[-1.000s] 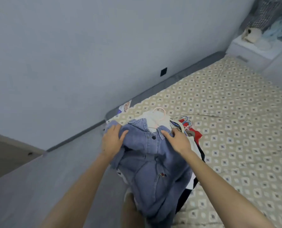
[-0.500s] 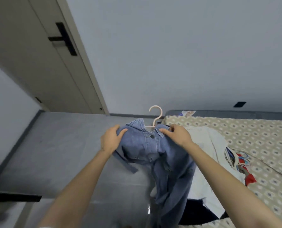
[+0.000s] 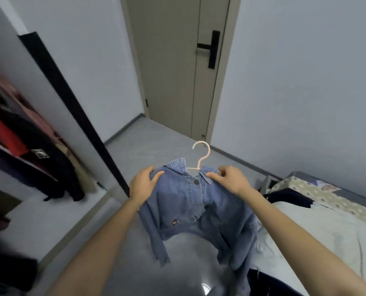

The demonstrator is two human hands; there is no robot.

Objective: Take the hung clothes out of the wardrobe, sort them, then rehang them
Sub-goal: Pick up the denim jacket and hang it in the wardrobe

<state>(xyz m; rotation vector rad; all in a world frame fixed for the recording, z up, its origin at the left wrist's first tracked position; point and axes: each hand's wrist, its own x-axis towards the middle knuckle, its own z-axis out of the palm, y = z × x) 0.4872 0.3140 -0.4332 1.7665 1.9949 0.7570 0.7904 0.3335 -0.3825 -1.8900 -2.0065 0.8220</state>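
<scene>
While the left hand (image 3: 144,184) grips one shoulder of the shirt (image 3: 184,208), fingers curled over the denim, the right hand (image 3: 231,181) pinches the other side by the collar. Between them the shirt is held up in the air on a pink hanger (image 3: 201,155), hook standing above the collar, sleeves and hem dangling over the grey floor (image 3: 145,142). To the left, dark, red and pink clothes (image 3: 45,159) hang blurred in the open wardrobe (image 3: 56,107). To the right is the bed (image 3: 335,199), a pale garment (image 3: 327,231) and a dark one (image 3: 288,197) lying on it. Beyond stands a closed door (image 3: 177,71).
</scene>
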